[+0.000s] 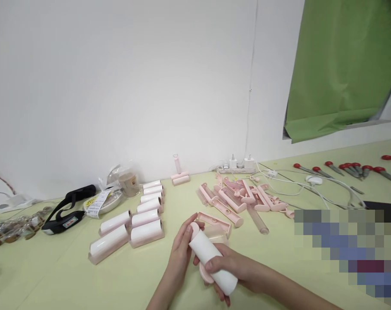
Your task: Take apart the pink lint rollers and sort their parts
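Observation:
A white lint roller roll (211,256) lies slanted between my two hands, near the table's front edge. My right hand (232,262) is closed around its lower half, thumb across the top. At the roll's upper end a pink rounded end piece (194,232) shows, and my left hand (181,241) grips it with the thumb along its side. Another pink rounded part (205,274) sticks out below the roll, partly hidden by my right hand. Just beyond my hands is a pink trough-shaped cover (219,222) with a clear piece beside it.
Several white rolls in pink covers (146,232) stand at the left. A pile of pink roller parts (237,196) is at the right. One lint roller (180,177) leans near the wall. A power strip (235,170), cables, red-handled tools (346,169) and a black strap (66,215) lie around.

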Tool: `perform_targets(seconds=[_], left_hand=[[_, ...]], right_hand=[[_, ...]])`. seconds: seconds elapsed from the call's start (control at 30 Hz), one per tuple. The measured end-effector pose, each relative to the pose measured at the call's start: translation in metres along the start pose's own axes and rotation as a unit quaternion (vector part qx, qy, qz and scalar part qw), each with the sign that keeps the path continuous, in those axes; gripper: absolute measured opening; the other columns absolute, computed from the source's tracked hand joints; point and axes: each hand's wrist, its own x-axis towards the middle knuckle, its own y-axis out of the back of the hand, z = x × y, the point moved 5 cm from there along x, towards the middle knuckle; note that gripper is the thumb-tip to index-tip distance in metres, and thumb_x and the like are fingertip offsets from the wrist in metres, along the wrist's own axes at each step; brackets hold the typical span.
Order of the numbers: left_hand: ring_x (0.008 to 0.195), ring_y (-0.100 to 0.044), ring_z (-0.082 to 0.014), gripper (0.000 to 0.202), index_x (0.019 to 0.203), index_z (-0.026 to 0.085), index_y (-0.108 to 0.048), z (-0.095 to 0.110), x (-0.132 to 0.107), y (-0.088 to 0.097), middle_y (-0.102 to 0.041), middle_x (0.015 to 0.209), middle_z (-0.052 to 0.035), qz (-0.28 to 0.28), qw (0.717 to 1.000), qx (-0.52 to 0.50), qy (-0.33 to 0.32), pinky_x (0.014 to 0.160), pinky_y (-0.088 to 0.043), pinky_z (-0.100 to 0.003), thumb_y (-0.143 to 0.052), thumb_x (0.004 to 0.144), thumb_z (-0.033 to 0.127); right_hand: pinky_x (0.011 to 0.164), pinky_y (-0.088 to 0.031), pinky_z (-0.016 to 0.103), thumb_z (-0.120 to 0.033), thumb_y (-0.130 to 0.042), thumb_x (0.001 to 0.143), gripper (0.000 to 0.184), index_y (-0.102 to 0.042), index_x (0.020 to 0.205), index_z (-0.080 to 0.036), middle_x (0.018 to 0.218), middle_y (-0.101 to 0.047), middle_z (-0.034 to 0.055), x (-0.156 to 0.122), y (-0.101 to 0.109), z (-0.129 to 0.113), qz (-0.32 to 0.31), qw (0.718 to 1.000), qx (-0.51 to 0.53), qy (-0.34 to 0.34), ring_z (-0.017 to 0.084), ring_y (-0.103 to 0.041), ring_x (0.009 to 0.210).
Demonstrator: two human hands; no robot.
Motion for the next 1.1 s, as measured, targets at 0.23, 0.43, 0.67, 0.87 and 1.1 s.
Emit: perform_targets(seconds=[0.23, 0.43, 0.67, 0.87, 1.1], left_hand=[[0.088, -0.056, -0.0246, 0.032, 0.094, 0.012, -0.06, -0.001, -0.004, -0.007, -0.064, 0.091, -0.0136, -0.036, 0.996, -0.072, 0.043, 0.074, -0.042, -0.032, -0.047, 0.078, 0.037], [0.082, -0.058, -0.0229, 0.04, 0.106, 0.012, -0.057, 0.0, -0.008, -0.011, -0.063, 0.097, -0.0148, -0.08, 0.993, -0.056, 0.066, 0.063, -0.043, -0.027, -0.046, 0.079, 0.039], [0.089, -0.057, -0.0224, 0.038, 0.096, 0.017, -0.062, 0.006, -0.007, -0.002, -0.062, 0.104, -0.0099, -0.038, 0.995, 0.091, -0.023, 0.076, -0.044, -0.031, -0.044, 0.079, 0.045], [0.085, -0.055, -0.0207, 0.051, 0.116, 0.023, -0.051, 0.011, -0.013, -0.007, -0.056, 0.113, -0.0081, -0.11, 0.961, 0.229, -0.109, 0.077, -0.044, -0.03, -0.053, 0.071, 0.048], [0.095, -0.053, -0.0193, 0.048, 0.115, 0.021, -0.051, 0.042, -0.016, 0.027, -0.061, 0.103, -0.006, 0.198, 0.955, 0.06, -0.213, 0.074, -0.044, -0.021, -0.057, 0.071, 0.041]], right_hand=[[0.031, -0.037, 0.011, -0.021, -0.055, 0.064, 0.027, -0.049, 0.09, -0.015, 0.062, -0.055, -0.002, -0.001, -0.004, -0.003, -0.035, 0.999, 0.005, 0.0, 0.005, -0.05, 0.036], [0.031, -0.037, 0.011, -0.021, -0.054, 0.065, 0.026, -0.049, 0.09, -0.015, 0.063, -0.056, -0.0007, -0.001, -0.004, -0.001, -0.038, 0.999, 0.024, -0.001, 0.007, -0.053, 0.038], [0.031, -0.037, 0.012, -0.02, -0.051, 0.065, 0.026, -0.05, 0.09, -0.016, 0.062, -0.057, -0.0006, -0.001, 0.002, 0.0, -0.033, 0.999, 0.012, -0.017, 0.007, -0.052, 0.037], [0.037, -0.04, 0.017, -0.023, -0.054, 0.065, 0.028, -0.047, 0.091, -0.016, 0.063, -0.057, -0.0007, -0.002, 0.003, 0.001, -0.004, 1.0, 0.01, -0.011, 0.008, -0.052, 0.038], [0.069, -0.042, 0.029, -0.053, -0.04, 0.079, 0.041, -0.047, 0.096, -0.016, 0.076, -0.054, 0.0032, -0.002, 0.007, -0.031, 0.094, 0.977, 0.119, 0.152, 0.015, -0.056, 0.071]])
